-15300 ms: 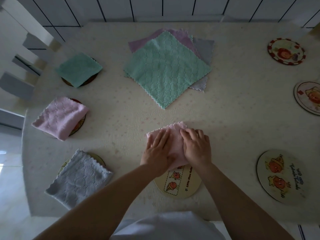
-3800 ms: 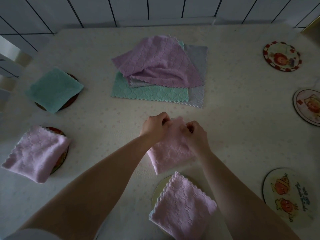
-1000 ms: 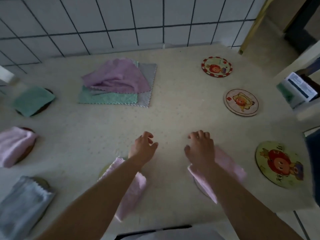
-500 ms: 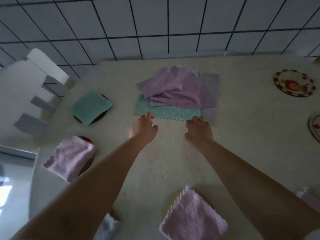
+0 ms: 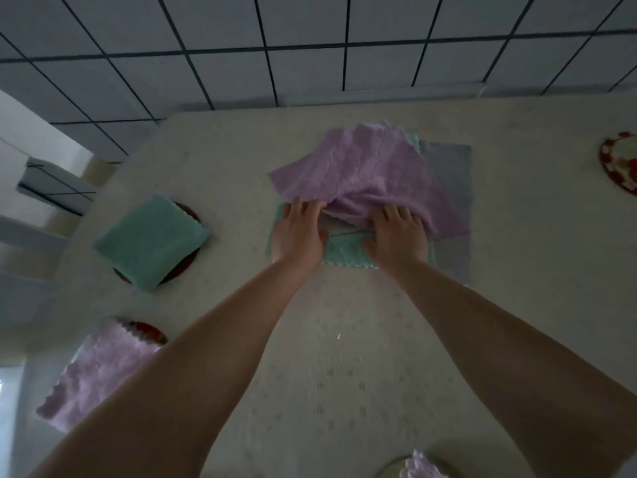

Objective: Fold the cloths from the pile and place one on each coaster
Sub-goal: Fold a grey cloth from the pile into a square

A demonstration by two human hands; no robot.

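Reaching out over the cream table (image 5: 517, 305) with both arms, head view only. Left hand (image 5: 300, 236) flat on the near edge of the green cloth (image 5: 344, 251) at the bottom of the pile, fingers straight and loosely spread, tips right up against the rumpled purple cloth (image 5: 358, 170) on top. Right hand (image 5: 396, 236) on the same pile, fingers reaching into the purple folds; can't tell if actually pinching anything, too blurry. Grey cloth (image 5: 451, 188) sticking out on the right side of the pile. Off to the left, folded green cloth (image 5: 151, 241) sitting on a dark coaster (image 5: 188, 267), and nearer, folded pink cloth (image 5: 100, 370) on another coaster (image 5: 148, 331). Bare red-rimmed coaster (image 5: 617, 163) at far right edge. Tiled wall (image 5: 310, 46) behind.
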